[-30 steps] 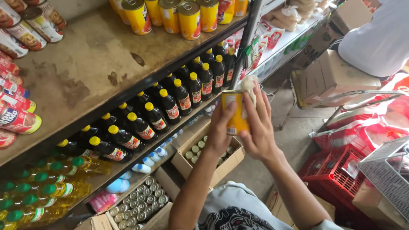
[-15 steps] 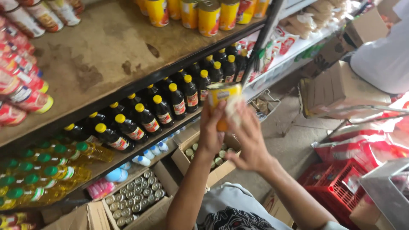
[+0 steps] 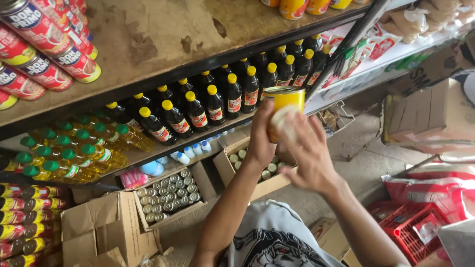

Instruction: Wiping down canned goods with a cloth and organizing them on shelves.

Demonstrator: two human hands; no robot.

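My left hand (image 3: 261, 134) grips a yellow can (image 3: 285, 99) from its left side and holds it upright in front of the shelves. My right hand (image 3: 309, 157) is blurred, with its fingers spread over the can's front. It presses a pale cloth (image 3: 283, 121) against the can. Just behind the can stands a row of dark bottles with yellow caps (image 3: 217, 101) on the middle shelf.
Red cans (image 3: 47, 52) lie stacked on the worn top shelf (image 3: 163, 39), and yellow cans (image 3: 293, 7) stand at its back. Green-capped oil bottles (image 3: 74, 153) sit at the left. Open cardboard boxes of small cans (image 3: 168, 195) stand on the floor. A red crate (image 3: 410, 230) is at the lower right.
My right hand has come from behind the can to its front and lower down, with the cloth now over the can's face. My left hand keeps its hold.
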